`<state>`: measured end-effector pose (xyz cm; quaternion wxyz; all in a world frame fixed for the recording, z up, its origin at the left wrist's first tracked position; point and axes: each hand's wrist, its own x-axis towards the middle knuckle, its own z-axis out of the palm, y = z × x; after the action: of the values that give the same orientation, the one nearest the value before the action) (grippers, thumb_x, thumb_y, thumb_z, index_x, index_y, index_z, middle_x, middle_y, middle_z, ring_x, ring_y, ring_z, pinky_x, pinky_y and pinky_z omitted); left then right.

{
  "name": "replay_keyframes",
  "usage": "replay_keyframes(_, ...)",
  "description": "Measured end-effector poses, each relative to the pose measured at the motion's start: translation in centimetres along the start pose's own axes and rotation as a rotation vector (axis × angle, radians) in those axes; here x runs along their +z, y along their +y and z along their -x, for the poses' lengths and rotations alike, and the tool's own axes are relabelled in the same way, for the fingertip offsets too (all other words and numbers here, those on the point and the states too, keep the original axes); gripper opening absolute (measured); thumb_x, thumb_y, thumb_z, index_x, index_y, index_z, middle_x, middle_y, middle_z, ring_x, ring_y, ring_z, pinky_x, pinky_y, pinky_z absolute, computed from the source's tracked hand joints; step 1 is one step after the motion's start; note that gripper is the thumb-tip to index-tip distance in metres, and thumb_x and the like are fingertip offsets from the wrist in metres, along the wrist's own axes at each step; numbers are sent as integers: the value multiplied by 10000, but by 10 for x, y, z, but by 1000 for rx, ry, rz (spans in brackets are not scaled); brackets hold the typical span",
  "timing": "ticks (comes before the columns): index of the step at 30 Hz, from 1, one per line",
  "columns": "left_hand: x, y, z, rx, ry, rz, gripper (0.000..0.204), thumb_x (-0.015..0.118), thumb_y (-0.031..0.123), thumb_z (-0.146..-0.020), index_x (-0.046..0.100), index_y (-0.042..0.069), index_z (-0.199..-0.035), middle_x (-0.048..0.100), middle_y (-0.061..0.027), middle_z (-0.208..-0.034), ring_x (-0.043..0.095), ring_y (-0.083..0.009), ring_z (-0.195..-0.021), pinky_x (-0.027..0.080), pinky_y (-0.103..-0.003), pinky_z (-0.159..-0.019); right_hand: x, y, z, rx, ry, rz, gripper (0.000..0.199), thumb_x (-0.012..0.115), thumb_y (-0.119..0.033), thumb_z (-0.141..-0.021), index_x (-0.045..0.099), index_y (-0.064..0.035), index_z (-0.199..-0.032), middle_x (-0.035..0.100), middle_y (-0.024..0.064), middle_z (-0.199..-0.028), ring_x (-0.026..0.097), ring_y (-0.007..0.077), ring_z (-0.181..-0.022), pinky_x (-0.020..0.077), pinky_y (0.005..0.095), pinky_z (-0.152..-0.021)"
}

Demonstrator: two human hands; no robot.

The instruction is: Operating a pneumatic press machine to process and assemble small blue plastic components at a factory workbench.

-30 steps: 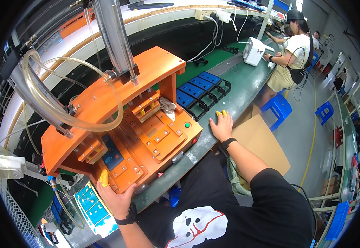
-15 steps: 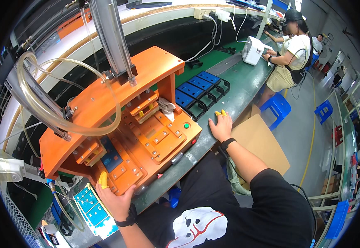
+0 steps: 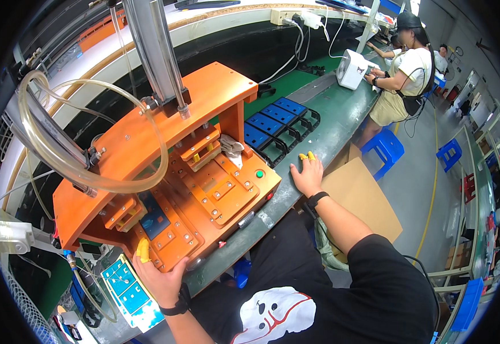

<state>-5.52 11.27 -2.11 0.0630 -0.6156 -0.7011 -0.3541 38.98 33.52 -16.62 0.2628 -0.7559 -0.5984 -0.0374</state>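
An orange press [image 3: 204, 86] with metal cylinders above stands at the left of the bench. In its left bay lies a blue panel [image 3: 156, 219]; the right bay holds no panel. My left hand [image 3: 161, 282], with yellow finger covers, rests against the front left corner of the press base, thumb spread from the fingers. On the bench edge, right of the press, my right hand [image 3: 308, 176] lies with its fingers apart, holding nothing. It also wears yellow finger covers. Just beyond it sits a row of blue panels in black frames [image 3: 273, 125].
A bright blue sheet with cut-outs [image 3: 131, 292] lies left of my left hand. Clear hoses [image 3: 89, 178] loop over the press. A white fan-like device [image 3: 351, 70] stands farther along the bench, by a co-worker [image 3: 409, 74]. Cardboard [image 3: 362, 203] and a blue stool [image 3: 383, 153] are at the right.
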Motion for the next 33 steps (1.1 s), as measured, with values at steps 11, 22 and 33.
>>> replay_keyframes(11,6,-1,1,-5,0,10,971,956,253,-554,513,3,-1381,519,-219,-1345,479,-430,-1264,372,-483,-1111,7,9,-4,-8,55,-35,556,657,-432,-903,630,-48,-1303,580,249,-1369,357,415,-1457,196,561,-1216)
replay_keyframes(22,5,-1,0,3,-19,-54,1051,953,250,-534,470,6,-1434,493,-193,-1357,474,-392,-1267,356,-463,-1120,-50,-61,-154,-217,-296,-619,364,710,-266,-919,689,24,-1139,717,195,-1063,691,292,-1040,533,380,-928)
replay_keyframes(33,12,-9,6,-60,-33,98,1148,937,512,-593,413,-10,-1471,432,-179,-1379,439,-355,-1307,349,-468,-1118,57,-150,-300,-336,-377,321,408,570,-214,-920,650,-153,-1315,640,135,-1352,545,332,-1321,406,538,-1072)
